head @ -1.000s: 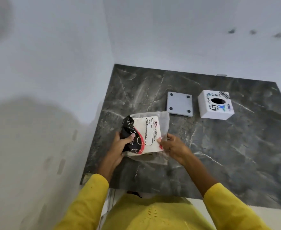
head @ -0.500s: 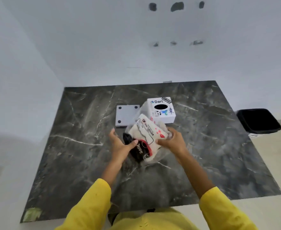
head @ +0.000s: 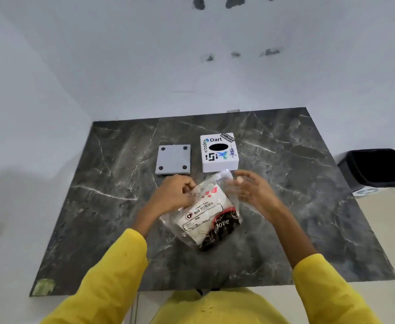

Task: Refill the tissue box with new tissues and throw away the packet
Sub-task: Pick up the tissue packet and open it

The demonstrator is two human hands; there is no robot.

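Head view: the left hand [head: 173, 195] is curled, pinching the packet [head: 203, 213] at its upper left edge above the table [head: 98, 206]. The right hand [head: 252, 191], blurred, looks open-fingered against the wrapper's top. Box [head: 218, 153] stands just behind.

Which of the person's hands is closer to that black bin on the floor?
The right. The right hand is at the tissue packet's bin-side edge; the left hand grips the packet's far side, farther from the black bin.

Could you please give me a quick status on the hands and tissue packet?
Left hand grips tissue packet; right hand open beside it. Tissue box unfilled. Nothing blocking.
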